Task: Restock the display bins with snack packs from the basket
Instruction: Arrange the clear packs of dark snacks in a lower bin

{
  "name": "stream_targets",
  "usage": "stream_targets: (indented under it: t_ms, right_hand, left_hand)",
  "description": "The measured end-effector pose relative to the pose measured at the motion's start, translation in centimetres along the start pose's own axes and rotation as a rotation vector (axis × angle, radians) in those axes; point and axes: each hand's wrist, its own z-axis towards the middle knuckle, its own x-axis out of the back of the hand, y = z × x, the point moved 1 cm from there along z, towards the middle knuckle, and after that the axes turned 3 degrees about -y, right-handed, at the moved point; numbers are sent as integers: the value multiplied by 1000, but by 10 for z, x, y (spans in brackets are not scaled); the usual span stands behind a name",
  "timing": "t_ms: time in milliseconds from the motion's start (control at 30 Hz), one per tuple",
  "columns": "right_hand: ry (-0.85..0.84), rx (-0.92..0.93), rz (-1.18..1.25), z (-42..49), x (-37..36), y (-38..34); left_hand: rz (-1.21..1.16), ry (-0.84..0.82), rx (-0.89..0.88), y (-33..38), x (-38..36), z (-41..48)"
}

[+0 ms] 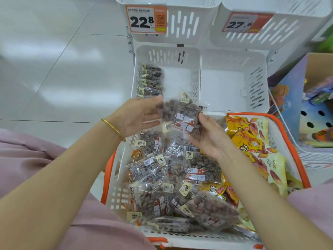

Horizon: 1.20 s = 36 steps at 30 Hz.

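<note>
Both hands hold one clear plastic snack pack of brown nuts (181,117) between them, above the near edge of the lower left white slotted plastic display bin (167,51). Left hand (139,117), gold bangle (113,129) at the wrist, grip closed on the pack's left side; right hand (210,137) grip closed on its right and underside, palm up

Same bin: a row of matching nut packs (150,80) standing on edge along its left wall. Lower right white bin (232,56) shows bare floor

White plastic basket with orange trim (115,179) sits below the hands: clear nut packs heaped on its left, yellow printed snack bags (252,141) on its right

Upper bins carry price tags, 22.8 (146,19) and 27.6 (246,22)
</note>
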Motion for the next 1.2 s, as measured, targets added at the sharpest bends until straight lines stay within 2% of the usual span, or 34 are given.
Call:
stream_targets:
  t_ms: [100, 200, 367, 467, 567, 633, 733, 800, 933, 1000, 1100, 1200]
  right_hand:
    - [-7, 2, 28, -2, -2, 3]
    - [-69, 57, -97, -6, -1, 0]
    - [-117, 296, -346, -8, 5, -20]
    - [-185, 315, -415, -7, 0, -23]
    - [-178, 283, -402, -4, -3, -26]
    - [-156, 274, -384, -1, -5, -28]
    - [-138, 269, -414, 3, -8, -28]
    - [-159, 187, -461, 8, -9, -34]
    - [-378, -52, -587, 23, -9, -64]
    - [-393, -66, -683, 33, -16, -81]
    - [-306, 49, -741, 55, -35, -100]
    - [-211, 260, -780, 82, -46, -107]
  left_hand:
    - [-148, -35, -75, -1, -14, -4]
    - [-172, 20, -92, -5, -15, -2]
    - [211, 78, -124, -5, -12, -1]
    - [207, 26, -90, -4, -18, -1]
    - [36, -97, -53, -2, -18, -1]
    - [19, -118, -67, -5, -19, 0]
    - [149, -58, -104, -19, -24, 6]
    - [192, -13, -118, -21, -20, 13]
    - [460, -80, -178, -5, -5, 26]
    - [503, -80, -241, 7, -2, 38]
    - [489, -24, -344, 24, 4, 67]
    - [582, 81, -437, 36, 9, 98]
